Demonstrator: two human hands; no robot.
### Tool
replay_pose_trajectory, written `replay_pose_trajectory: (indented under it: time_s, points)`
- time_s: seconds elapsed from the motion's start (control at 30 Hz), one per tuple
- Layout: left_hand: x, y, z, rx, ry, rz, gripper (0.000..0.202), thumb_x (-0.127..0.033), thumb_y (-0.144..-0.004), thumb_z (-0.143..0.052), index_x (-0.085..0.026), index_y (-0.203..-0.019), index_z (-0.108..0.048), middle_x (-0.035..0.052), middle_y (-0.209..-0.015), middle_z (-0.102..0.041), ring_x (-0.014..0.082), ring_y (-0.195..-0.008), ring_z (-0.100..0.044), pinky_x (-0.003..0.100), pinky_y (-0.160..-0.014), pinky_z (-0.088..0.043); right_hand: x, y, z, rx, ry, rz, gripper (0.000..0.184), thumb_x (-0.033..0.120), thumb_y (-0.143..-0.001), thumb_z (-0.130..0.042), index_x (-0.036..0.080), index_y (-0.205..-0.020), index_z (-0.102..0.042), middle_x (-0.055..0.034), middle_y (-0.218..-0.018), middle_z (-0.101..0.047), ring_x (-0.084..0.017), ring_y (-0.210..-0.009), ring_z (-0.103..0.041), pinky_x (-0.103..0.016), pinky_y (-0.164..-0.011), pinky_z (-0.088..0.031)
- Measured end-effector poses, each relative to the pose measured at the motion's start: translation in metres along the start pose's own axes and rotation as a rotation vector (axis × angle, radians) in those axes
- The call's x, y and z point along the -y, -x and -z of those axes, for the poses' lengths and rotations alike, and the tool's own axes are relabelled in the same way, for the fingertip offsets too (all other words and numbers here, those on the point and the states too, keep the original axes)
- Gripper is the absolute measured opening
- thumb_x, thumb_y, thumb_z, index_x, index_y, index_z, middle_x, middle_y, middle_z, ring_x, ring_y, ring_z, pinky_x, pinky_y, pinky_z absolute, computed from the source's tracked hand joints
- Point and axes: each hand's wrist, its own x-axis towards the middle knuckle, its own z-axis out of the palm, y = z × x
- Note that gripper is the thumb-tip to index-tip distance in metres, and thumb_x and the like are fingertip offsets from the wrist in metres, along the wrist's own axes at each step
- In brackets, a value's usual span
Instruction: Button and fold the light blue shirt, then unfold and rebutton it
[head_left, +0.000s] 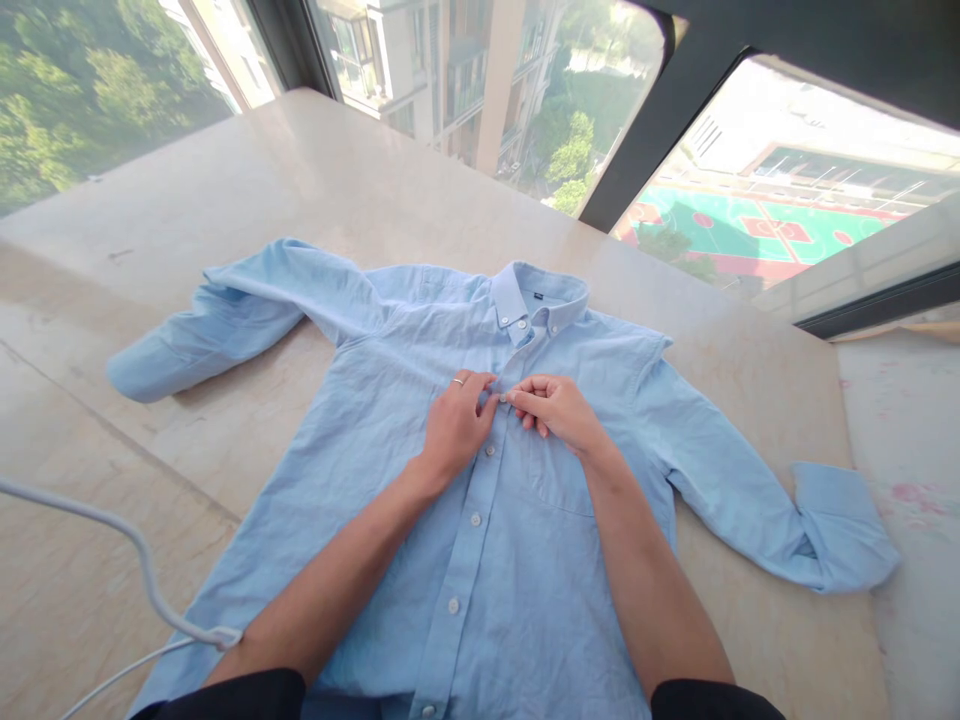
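The shirt (480, 560) lies flat on the table (247, 190). Just below its collar (536, 295), the left hand (454, 425) and right hand (559, 405) pinch tight around a little button (503, 398). It is tiny, so it might slip free.

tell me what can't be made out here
Head view:
shirt hem, cut off by the bottom edge
hanger, cut off by the left edge
collar label, too small to read
whether the shirt is fastened where left hand and right hand pinch: fingers cover it
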Motion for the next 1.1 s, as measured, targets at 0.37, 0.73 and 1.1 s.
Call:
replay_pose_trajectory:
  time_s: [0.37,0.73,1.1]
  points:
    - [-0.004,0.006,-0.001,0.061,-0.494,-0.226,0.04,-0.033,-0.101,-0.038,-0.023,-0.136,-0.056,0.0127,-0.15,-0.047,0.0297,-0.143,-0.035,0.053,-0.107,-0.036,-0.024,-0.011,0.028,-0.508,0.391,0.326,0.02,0.033,-0.081,-0.058,0.018,-0.079,-0.071,-0.0013,-0.072,-0.069,-0.015,-0.065,-0.062,-0.027,-0.067,-0.049]
    - [-0.006,0.002,-0.003,0.116,-0.562,-0.157,0.061,-0.055,-0.099,-0.032,-0.021,-0.15,-0.038,0.0133,-0.158,-0.035,0.0287,-0.149,-0.025,0.059,-0.121,-0.011,-0.039,-0.03,0.038,-0.729,0.159,0.329,0.032,0.045,-0.083,-0.057,0.016,-0.086,-0.069,-0.0023,-0.071,-0.066,-0.013,-0.055,-0.057,-0.022,-0.045,-0.047]
    - [-0.007,0.0,-0.007,0.088,-0.472,-0.133,0.062,-0.055,-0.097,-0.038,-0.02,-0.149,-0.041,0.0147,-0.158,-0.034,0.0323,-0.149,-0.022,0.061,-0.12,-0.007,-0.033,-0.027,0.04,-0.681,0.127,0.27,0.054,0.07,-0.085,-0.045,0.019,-0.073,-0.06,-0.0015,-0.06,-0.06,-0.014,-0.05,-0.053,-0.023,-0.045,-0.043]
